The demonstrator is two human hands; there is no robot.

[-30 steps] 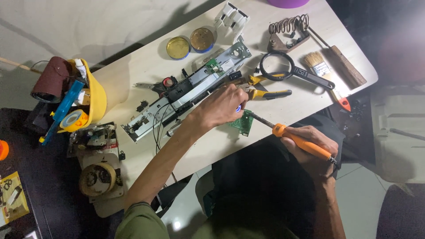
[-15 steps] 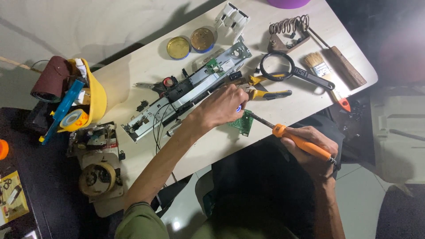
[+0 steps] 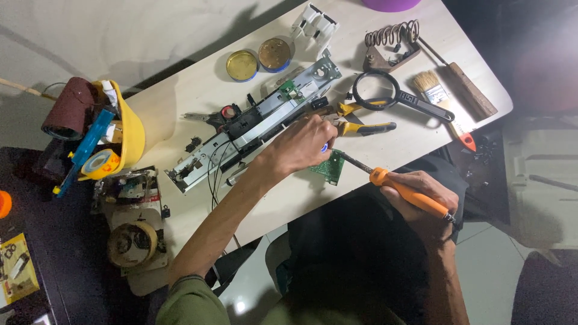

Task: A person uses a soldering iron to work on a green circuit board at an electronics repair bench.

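Presently one soldering iron (image 3: 402,188) — right hand (image 3: 421,195) — meets one circuit board (image 3: 329,167).

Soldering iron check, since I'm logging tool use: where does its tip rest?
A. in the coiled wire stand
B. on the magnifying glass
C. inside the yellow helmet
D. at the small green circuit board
D: the right hand holds the orange-handled soldering iron, its tip at the small green circuit board beside the left hand.

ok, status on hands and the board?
Left hand pressing on the small green circuit board. Right hand grips the orange soldering iron, tip at the board. Yellow pliers lie just beyond, apart.
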